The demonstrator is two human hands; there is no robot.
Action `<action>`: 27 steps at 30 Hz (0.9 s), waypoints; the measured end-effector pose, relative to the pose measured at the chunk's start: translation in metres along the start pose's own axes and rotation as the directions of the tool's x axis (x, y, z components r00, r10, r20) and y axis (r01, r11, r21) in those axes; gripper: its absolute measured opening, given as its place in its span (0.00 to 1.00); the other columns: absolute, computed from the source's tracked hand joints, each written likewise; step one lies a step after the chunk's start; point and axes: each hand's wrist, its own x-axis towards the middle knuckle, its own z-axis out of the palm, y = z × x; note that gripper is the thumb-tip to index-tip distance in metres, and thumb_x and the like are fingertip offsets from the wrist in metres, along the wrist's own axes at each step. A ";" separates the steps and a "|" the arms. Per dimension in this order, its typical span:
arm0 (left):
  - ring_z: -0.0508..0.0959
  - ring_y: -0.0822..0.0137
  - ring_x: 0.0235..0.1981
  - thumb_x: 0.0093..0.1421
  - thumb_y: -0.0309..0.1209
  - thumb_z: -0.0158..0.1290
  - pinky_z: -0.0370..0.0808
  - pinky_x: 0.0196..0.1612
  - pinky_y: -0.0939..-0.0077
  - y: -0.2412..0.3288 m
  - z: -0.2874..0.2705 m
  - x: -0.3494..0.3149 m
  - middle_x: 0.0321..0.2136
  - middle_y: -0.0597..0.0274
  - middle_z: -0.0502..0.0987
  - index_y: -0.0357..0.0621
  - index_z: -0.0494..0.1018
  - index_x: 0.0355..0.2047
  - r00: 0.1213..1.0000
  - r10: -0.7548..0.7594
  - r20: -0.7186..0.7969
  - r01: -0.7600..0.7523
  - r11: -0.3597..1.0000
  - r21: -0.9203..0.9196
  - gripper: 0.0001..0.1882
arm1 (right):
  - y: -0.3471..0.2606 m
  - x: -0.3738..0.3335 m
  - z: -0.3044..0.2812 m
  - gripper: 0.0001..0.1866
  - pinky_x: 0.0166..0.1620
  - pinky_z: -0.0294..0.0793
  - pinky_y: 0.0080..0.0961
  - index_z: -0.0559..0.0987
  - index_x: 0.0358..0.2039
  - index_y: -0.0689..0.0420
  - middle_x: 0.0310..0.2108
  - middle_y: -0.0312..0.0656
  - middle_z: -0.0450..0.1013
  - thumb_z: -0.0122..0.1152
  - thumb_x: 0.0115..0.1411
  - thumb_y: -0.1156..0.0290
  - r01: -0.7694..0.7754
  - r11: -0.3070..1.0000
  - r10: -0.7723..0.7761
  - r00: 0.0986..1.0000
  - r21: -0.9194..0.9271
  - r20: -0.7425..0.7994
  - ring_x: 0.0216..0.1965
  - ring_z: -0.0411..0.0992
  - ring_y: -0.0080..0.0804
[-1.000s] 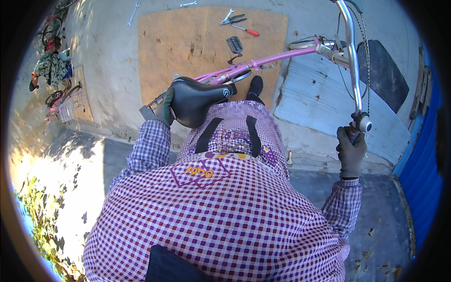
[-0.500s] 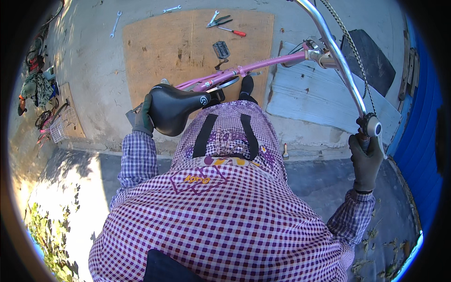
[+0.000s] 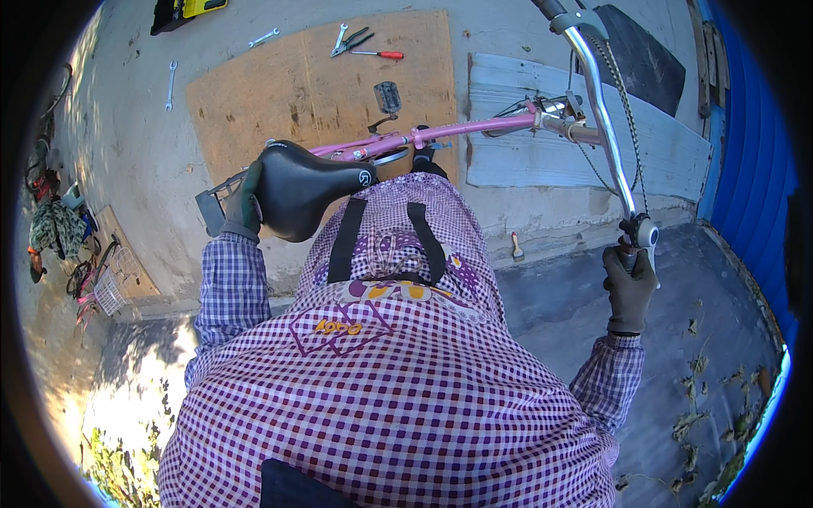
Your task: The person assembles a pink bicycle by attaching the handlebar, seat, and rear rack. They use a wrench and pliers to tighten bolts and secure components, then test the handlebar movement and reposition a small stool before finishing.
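A pink bicycle frame stands crosswise in front of me, its black saddle at the left. My left hand, in a dark glove, is closed round the back edge of the saddle, beside a grey rear rack. On the right, the silver handlebar runs from far to near. My gloved right hand wraps its near grip, just below a round silver-and-black fitting with a lever. A black pedal sticks out on the far side of the frame.
Beyond the bicycle lies a plywood board with pliers and a red-handled screwdriver. Wrenches lie nearby. A yellow-black toolbox, pale planks, a paintbrush and a blue wall surround it.
The view has shifted, so most things sit further left; the toolbox and the handlebar's far grip have come into sight. Both hands keep their hold on saddle and handlebar.
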 end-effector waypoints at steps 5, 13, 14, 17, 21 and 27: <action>0.79 0.65 0.54 0.66 0.48 0.61 0.74 0.61 0.72 -0.012 -0.002 0.013 0.55 0.56 0.80 0.38 0.75 0.60 0.993 0.114 0.042 -0.115 0.993 0.012 0.31 | 0.037 -0.019 0.011 0.17 0.23 0.64 0.15 0.79 0.47 0.58 0.28 0.29 0.71 0.71 0.59 0.69 -0.088 0.989 0.090 0.996 0.122 -0.007 0.22 0.65 0.13; 0.75 0.62 0.60 0.66 0.55 0.59 0.69 0.65 0.71 -0.035 0.005 0.015 0.61 0.53 0.75 0.39 0.71 0.65 0.993 0.103 -0.053 -0.097 0.989 0.115 0.38 | 0.084 -0.051 0.073 0.17 0.24 0.68 0.19 0.76 0.45 0.60 0.28 0.34 0.75 0.72 0.58 0.70 -0.303 0.927 0.305 0.952 0.222 0.024 0.22 0.70 0.18; 0.75 0.62 0.61 0.65 0.56 0.59 0.69 0.66 0.71 -0.037 0.005 0.016 0.62 0.54 0.75 0.40 0.70 0.65 0.993 0.105 -0.044 -0.100 0.990 0.103 0.38 | 0.089 -0.052 0.075 0.17 0.24 0.68 0.19 0.76 0.44 0.61 0.27 0.34 0.74 0.72 0.58 0.70 -0.265 0.933 0.271 0.963 0.244 0.009 0.21 0.70 0.18; 0.73 0.63 0.62 0.67 0.54 0.57 0.68 0.67 0.70 -0.043 0.006 0.019 0.63 0.54 0.74 0.40 0.70 0.66 0.996 0.089 0.015 -0.090 0.992 0.090 0.36 | 0.103 -0.049 0.077 0.17 0.23 0.68 0.18 0.76 0.44 0.61 0.27 0.35 0.74 0.72 0.58 0.69 -0.335 0.921 0.339 0.941 0.200 0.015 0.21 0.70 0.18; 0.73 0.63 0.62 0.69 0.55 0.55 0.67 0.67 0.69 -0.053 0.001 0.022 0.63 0.54 0.73 0.40 0.70 0.66 0.995 0.092 -0.027 -0.086 0.981 0.172 0.36 | 0.122 -0.049 0.083 0.17 0.18 0.62 0.18 0.75 0.41 0.56 0.24 0.32 0.72 0.73 0.58 0.64 -0.253 0.949 0.268 0.962 0.190 -0.054 0.18 0.69 0.19; 0.78 0.64 0.53 0.65 0.65 0.52 0.73 0.58 0.71 -0.075 0.002 0.015 0.56 0.53 0.79 0.39 0.73 0.63 0.987 0.144 -0.074 -0.117 0.950 0.291 0.43 | 0.146 -0.055 0.088 0.18 0.19 0.64 0.19 0.75 0.44 0.56 0.25 0.32 0.72 0.70 0.60 0.63 -0.257 0.953 0.272 0.959 0.159 -0.078 0.19 0.70 0.20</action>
